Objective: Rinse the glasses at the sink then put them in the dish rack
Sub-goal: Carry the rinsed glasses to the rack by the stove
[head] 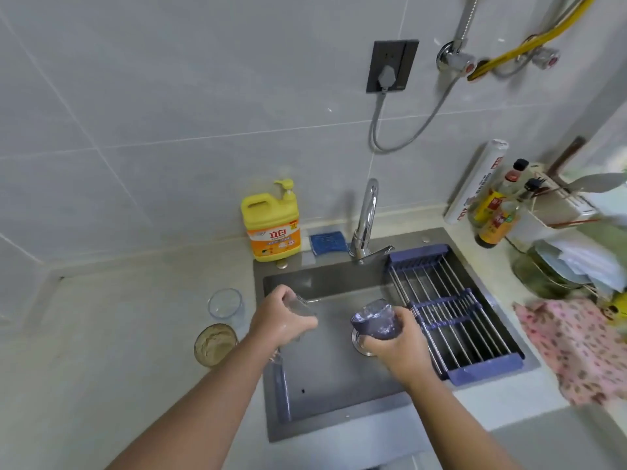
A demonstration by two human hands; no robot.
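The purple glass (373, 320) sits tilted in the right hand (393, 344), whose fingers curl round it above the basin of the sink (339, 385). The left hand (283, 317) grips a clear glass (300, 305), also tipped sideways, over the same basin. Just right of the right hand, the dish rack (441, 301) spans the sink. Left of the left hand, a second clear glass (225, 303) and a brownish glass (215, 344) stand on the table (118, 334). Beyond both hands rise the faucet (366, 218) and a yellow detergent bottle (271, 228).

Pale countertop (118, 368), clear glass (225, 305), brownish glass (215, 344), yellow detergent bottle (271, 225), floral cloth (573, 351)
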